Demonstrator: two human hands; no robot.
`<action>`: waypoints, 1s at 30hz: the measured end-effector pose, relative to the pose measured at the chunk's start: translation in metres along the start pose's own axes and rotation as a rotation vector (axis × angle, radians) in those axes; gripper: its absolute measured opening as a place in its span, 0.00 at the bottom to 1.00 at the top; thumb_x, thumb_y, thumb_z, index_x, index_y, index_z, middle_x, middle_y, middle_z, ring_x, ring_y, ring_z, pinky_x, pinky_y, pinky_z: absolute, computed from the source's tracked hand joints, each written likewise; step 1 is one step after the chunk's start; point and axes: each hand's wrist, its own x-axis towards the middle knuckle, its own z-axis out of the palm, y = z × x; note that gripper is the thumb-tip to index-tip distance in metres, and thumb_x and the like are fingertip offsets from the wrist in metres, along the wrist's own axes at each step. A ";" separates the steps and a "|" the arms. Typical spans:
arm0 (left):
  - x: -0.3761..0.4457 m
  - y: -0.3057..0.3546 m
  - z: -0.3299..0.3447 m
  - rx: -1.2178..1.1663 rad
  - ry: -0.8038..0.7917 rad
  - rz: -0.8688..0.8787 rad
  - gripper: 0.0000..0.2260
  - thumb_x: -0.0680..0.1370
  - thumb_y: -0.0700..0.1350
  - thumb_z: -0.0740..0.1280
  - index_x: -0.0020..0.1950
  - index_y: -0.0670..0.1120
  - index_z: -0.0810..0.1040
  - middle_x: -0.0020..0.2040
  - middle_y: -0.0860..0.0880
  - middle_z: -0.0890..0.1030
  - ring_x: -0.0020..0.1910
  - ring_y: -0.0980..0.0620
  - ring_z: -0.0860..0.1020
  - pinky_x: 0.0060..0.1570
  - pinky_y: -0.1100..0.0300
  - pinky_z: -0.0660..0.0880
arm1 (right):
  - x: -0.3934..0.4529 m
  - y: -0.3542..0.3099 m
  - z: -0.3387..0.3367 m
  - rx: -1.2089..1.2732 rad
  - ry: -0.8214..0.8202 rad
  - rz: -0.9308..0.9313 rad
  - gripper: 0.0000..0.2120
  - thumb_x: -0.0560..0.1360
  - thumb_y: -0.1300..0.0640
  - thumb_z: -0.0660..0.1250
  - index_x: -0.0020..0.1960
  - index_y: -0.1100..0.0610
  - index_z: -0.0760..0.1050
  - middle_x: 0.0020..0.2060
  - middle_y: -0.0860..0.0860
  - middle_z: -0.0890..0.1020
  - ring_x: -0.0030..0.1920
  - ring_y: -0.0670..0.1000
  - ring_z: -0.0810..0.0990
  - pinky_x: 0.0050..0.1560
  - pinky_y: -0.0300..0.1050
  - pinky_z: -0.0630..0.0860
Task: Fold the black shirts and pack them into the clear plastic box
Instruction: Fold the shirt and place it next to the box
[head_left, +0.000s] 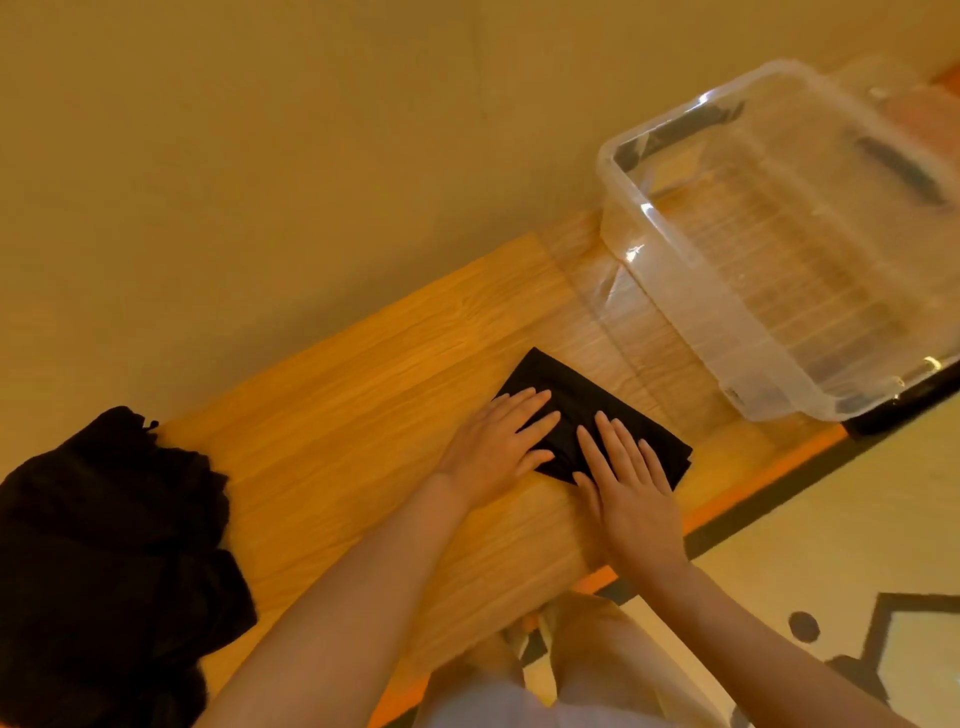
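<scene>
Lying flat under both hands' grip: folded black shirt (582, 395).

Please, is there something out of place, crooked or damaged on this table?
Nothing looks damaged or spilled. The folded black shirt lies flat under both open hands, left hand and right hand. The clear plastic box stands upright. Only the pile of unfolded black shirts is untidy, at the table's end.
</scene>
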 end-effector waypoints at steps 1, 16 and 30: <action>0.005 0.002 0.000 -0.003 0.001 0.027 0.25 0.80 0.56 0.53 0.72 0.46 0.70 0.75 0.45 0.66 0.74 0.46 0.63 0.72 0.52 0.58 | -0.002 0.002 0.000 -0.003 0.000 0.020 0.26 0.81 0.43 0.47 0.76 0.52 0.60 0.76 0.53 0.60 0.76 0.51 0.55 0.75 0.51 0.51; 0.100 0.030 0.002 0.061 -0.049 0.395 0.23 0.79 0.51 0.65 0.72 0.45 0.70 0.74 0.42 0.67 0.73 0.44 0.65 0.71 0.49 0.64 | -0.013 0.047 -0.014 -0.069 0.037 0.325 0.27 0.81 0.41 0.44 0.76 0.51 0.58 0.76 0.53 0.61 0.76 0.52 0.56 0.73 0.51 0.51; 0.136 0.025 -0.010 0.133 -0.162 0.505 0.26 0.81 0.49 0.62 0.77 0.47 0.59 0.78 0.45 0.56 0.77 0.47 0.54 0.74 0.53 0.53 | 0.003 0.046 -0.017 0.013 0.103 0.434 0.27 0.82 0.43 0.44 0.76 0.53 0.61 0.75 0.54 0.62 0.76 0.53 0.57 0.74 0.52 0.50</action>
